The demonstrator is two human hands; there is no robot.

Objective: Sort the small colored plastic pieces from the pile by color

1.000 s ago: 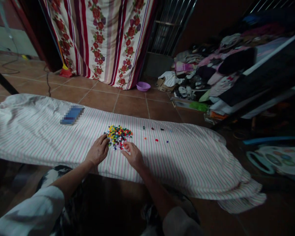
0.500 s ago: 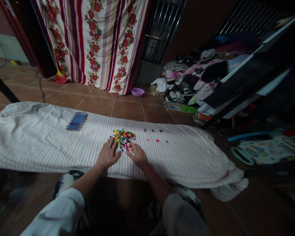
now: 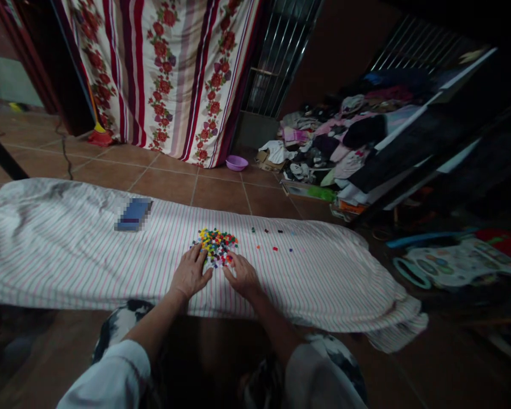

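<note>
Dim, uneven light — deep shadow below the striped cloth (image 3: 323, 278) and at far right — soft detail, stretched edges.

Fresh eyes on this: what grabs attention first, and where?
Probably the floral, striped curtain hanging at the back, left of centre. Then the colourful heap of small pieces on the striped cloth, left hand and right hand at its near edge. A pile of clothes fills the back right.

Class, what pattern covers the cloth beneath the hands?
The cloth is striped, pink and green; head view.
</note>
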